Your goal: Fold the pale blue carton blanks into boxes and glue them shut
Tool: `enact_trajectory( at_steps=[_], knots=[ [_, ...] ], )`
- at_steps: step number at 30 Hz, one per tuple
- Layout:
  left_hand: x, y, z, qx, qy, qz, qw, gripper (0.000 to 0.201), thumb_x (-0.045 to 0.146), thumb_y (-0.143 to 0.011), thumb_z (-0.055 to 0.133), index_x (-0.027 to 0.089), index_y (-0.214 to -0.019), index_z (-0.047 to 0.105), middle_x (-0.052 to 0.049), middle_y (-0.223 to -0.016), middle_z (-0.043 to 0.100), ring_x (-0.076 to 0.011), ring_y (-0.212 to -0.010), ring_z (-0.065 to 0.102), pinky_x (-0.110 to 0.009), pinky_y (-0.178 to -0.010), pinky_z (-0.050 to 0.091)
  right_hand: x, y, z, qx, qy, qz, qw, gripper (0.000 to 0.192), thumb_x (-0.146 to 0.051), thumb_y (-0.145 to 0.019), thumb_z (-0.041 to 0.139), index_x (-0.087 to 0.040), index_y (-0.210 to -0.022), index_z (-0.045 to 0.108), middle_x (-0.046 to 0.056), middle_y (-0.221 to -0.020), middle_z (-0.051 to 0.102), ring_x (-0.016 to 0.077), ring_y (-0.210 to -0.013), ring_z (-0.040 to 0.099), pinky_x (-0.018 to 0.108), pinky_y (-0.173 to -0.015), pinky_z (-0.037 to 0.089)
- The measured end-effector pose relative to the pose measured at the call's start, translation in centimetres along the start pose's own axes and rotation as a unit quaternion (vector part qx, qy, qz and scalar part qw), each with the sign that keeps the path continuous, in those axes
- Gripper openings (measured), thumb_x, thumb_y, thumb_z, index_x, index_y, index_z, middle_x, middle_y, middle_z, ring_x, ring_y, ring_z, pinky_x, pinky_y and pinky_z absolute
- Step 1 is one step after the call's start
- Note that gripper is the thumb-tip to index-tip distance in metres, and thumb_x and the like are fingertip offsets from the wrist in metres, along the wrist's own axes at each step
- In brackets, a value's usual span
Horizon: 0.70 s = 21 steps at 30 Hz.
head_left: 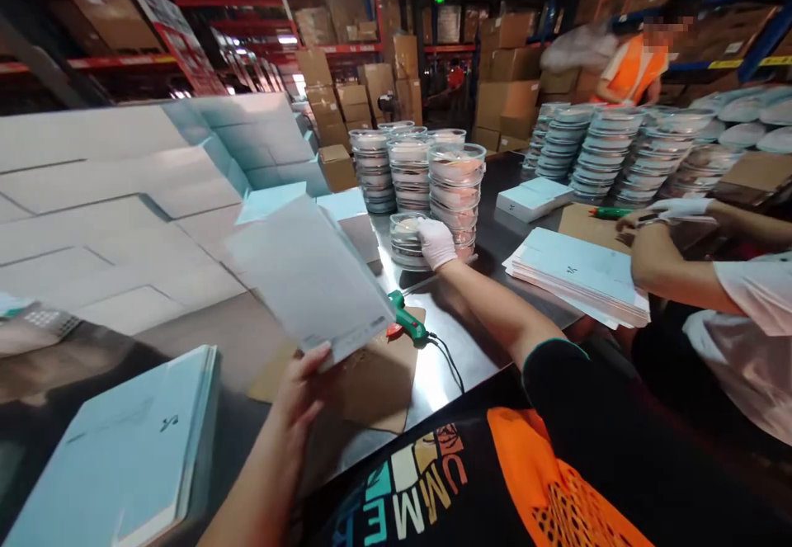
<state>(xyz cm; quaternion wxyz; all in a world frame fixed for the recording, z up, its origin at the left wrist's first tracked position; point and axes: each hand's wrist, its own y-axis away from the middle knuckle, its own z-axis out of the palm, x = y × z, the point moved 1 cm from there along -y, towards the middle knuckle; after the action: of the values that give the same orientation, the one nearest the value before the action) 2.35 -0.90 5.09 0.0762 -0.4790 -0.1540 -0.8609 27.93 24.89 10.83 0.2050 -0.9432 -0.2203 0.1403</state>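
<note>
Two hands | left hand (303,386) pinching flat carton (309,279) | gloved right hand (436,242) gripping lidded bowl (407,238)

white glove (436,242), black-orange lettered shirt (557,481)

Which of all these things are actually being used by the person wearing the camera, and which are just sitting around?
In use:
- flat carton sheet, held at its lower edge by the left hand
- short stack of clear lidded bowls, touched by the gloved right hand

Lying about:
- green glue gun on brown cardboard
- tall bowl stacks
- pile of flat cartons near a co-worker's arm
- light blue boxes
</note>
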Motion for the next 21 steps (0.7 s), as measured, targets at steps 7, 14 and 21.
enact_trajectory(
  at_steps=[7, 14, 21],
  knots=[
    [-1.4, -3.6, 7.7, -0.227, 0.112, 0.021, 0.967, 0.069, 0.043, -0.070, 0.091, 0.022, -0.134, 0.076, -0.012, -0.134, 0.083, -0.0384, -0.137, 0.073, -0.052, -0.117, 0.062, -1.8, 3.8, -3.9, 0.122, -0.107, -0.024, 0.987, 0.024, -0.019, -0.108, 0.056, -0.017, -0.116, 0.079, 0.016, -0.151, 0.073, 0.0298, -0.144, 0.061, 0.049, -0.129, 0.036],
    [-3.4, -6.7, 11.3, -0.291, 0.071, -0.021, 0.954, 0.075, 0.042, -0.068, 0.089, 0.020, -0.137, 0.072, -0.013, -0.137, 0.082, -0.0405, -0.141, 0.070, -0.058, -0.121, 0.056, -0.7, 7.9, -5.0, 0.231, -0.222, 0.075, 0.944, 0.022, -0.030, -0.100, 0.064, -0.021, -0.102, 0.083, 0.010, -0.115, 0.086, 0.0283, -0.116, 0.076, 0.042, -0.112, 0.057],
    [-2.5, -5.0, 2.4, -0.118, -0.135, 0.105, 0.978, 0.069, 0.043, -0.061, 0.094, 0.019, -0.122, 0.071, -0.012, -0.117, 0.082, -0.0385, -0.118, 0.077, -0.051, -0.104, 0.063, 1.2, 9.1, -11.1, 0.347, -0.337, 0.122, 0.867, 0.036, -0.044, -0.099, 0.061, -0.017, -0.111, 0.083, 0.009, -0.105, 0.086, 0.0265, -0.100, 0.078, 0.040, -0.097, 0.063]
  ],
)
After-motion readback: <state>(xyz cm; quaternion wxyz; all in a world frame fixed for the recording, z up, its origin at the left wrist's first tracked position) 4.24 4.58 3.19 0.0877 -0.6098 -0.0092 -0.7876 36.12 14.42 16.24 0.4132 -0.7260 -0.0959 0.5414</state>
